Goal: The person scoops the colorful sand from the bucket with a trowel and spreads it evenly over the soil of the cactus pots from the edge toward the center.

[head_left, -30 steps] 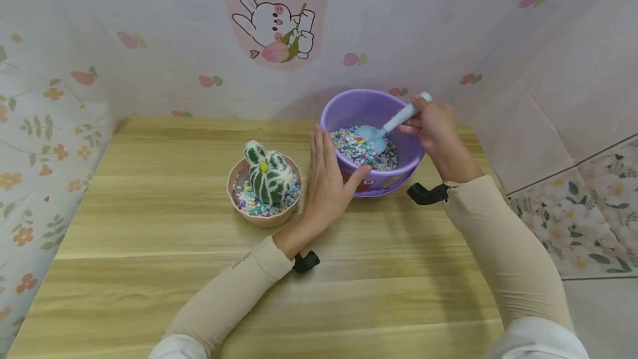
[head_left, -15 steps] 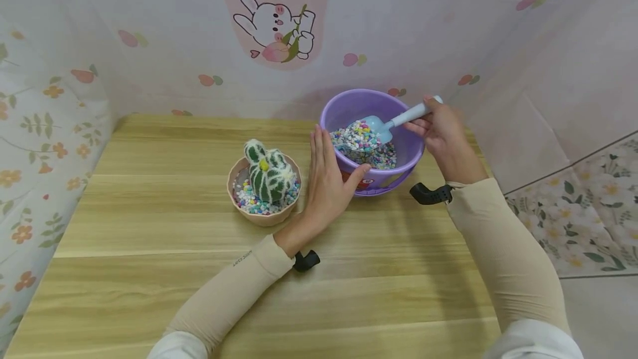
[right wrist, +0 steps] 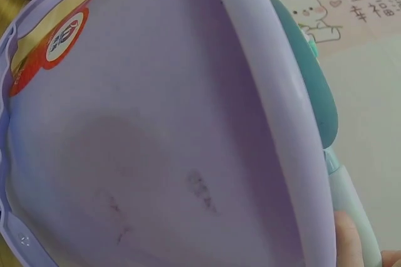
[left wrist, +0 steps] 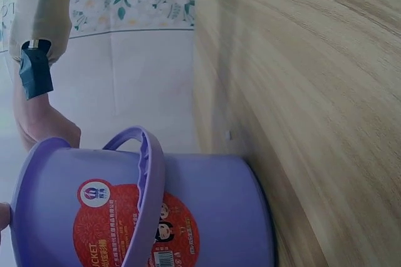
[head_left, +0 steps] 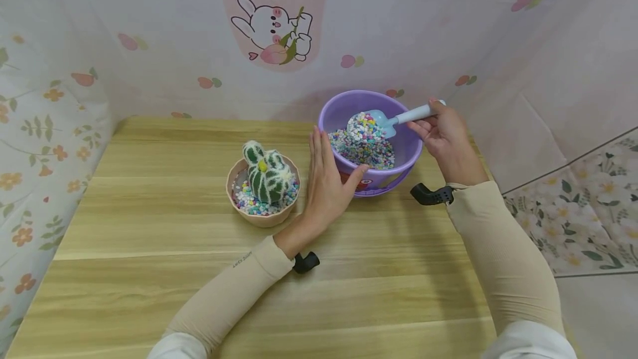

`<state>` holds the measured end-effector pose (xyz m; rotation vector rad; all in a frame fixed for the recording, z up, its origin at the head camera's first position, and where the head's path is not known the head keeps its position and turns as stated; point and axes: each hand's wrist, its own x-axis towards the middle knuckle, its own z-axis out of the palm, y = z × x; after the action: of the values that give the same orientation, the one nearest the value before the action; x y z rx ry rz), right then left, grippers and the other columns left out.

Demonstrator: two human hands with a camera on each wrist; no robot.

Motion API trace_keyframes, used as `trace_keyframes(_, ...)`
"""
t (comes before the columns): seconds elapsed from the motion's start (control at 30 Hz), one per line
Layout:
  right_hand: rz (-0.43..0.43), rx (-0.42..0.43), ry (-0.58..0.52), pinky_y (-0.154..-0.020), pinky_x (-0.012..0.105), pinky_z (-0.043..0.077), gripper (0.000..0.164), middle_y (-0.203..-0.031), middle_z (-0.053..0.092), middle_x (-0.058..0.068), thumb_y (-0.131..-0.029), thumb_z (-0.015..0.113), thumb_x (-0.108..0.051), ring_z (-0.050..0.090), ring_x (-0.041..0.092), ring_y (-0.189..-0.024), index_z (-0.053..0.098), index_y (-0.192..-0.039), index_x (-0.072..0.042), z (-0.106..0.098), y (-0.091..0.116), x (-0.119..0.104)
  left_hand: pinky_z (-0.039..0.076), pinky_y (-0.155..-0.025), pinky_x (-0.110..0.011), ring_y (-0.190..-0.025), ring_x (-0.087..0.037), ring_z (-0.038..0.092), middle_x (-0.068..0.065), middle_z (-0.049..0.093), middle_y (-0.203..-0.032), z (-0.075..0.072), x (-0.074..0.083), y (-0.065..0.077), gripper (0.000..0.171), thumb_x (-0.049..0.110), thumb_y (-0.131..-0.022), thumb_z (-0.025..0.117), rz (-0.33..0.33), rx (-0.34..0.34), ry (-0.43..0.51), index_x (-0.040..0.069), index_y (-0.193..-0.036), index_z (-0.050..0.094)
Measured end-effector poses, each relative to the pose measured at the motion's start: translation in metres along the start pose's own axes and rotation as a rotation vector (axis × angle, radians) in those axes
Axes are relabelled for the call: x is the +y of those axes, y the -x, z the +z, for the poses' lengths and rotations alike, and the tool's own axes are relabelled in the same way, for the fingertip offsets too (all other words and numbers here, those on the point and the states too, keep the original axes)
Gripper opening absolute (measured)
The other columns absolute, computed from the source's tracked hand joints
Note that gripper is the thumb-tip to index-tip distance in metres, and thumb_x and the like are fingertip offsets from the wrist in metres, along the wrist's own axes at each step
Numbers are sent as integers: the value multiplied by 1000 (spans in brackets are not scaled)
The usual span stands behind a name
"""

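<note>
My right hand (head_left: 445, 137) grips the handle of a light-blue hand shovel (head_left: 412, 114), whose blade is heaped with small coloured pebbles (head_left: 365, 126). The blade hangs over the opening of a purple bucket (head_left: 351, 104), above more pebbles lying inside. In the right wrist view the bucket wall (right wrist: 150, 91) fills most of the frame, and the shovel handle (right wrist: 354, 210) shows past its rim. Flat against the bucket's left side, my left hand (head_left: 326, 193) rests with straight fingers, its thumb at the front rim. The left wrist view shows the bucket's red label (left wrist: 113, 217).
Left of my left hand stands a peach-coloured pot (head_left: 266, 220) with a knitted-looking cactus (head_left: 269, 184) among coloured pebbles. The bucket's handle (left wrist: 153, 185) hangs down at its front. A printed cloth (head_left: 408, 26) rises behind the wooden table (head_left: 164, 204).
My right hand has raised the shovel out of the bucket's pebbles, shifting slightly right, and its blade now carries a heap. My left hand has stayed against the bucket.
</note>
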<state>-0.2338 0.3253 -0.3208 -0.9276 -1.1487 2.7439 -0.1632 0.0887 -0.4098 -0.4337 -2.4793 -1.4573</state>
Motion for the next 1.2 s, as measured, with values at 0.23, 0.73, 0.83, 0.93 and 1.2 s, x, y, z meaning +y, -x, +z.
trace_keyframes(0.23, 3, -14, -49, -95, 44, 44, 25, -117, 56, 16, -98, 58, -16, 49, 29, -129, 57, -122, -18, 0, 1, -1, 7, -121, -41, -149, -19, -12, -9, -12, -162, 0, -1, 3, 101, 50, -92, 61, 28, 16, 18, 0, -155, 0)
trace_keyframes(0.73, -18, -79, -227, -111, 42, 29, 40, -150, 38, 11, -91, 68, -12, 28, 24, -144, 58, -128, -22, -6, 6, 2, 13, -120, -45, -150, -28, -5, -10, -9, -164, -19, 15, 30, 97, 46, -94, 60, 130, -46, 72, 7, -156, -3)
trace_keyframes(0.83, -20, -80, -252, -112, 42, 28, 42, -143, 46, 12, -88, 71, -11, 29, 23, -144, 59, -127, -20, -8, 7, 3, 14, -120, -46, -150, -29, -4, -5, -11, -164, -28, 20, 39, 97, 43, -94, 61, 162, -86, 92, 12, -156, -7)
trace_keyframes(0.93, -8, -82, -279, -113, 41, 27, 43, -140, 48, 13, -87, 72, -10, 29, 23, -144, 60, -127, -19, -10, 7, 4, 14, -119, -48, -150, -28, -1, -2, -11, -163, -38, 24, 48, 97, 39, -94, 63, 201, -125, 92, 13, -157, -6)
trace_keyframes(1.2, 11, -90, -351, -111, 41, 29, 48, -132, 54, 18, -86, 74, -10, 35, 24, -140, 54, -129, -12, -13, 8, 5, 20, -117, -50, -151, -22, -1, -5, -7, -164, -58, 26, 67, 94, 42, -93, 62, 250, -213, 4, 5, -156, 3)
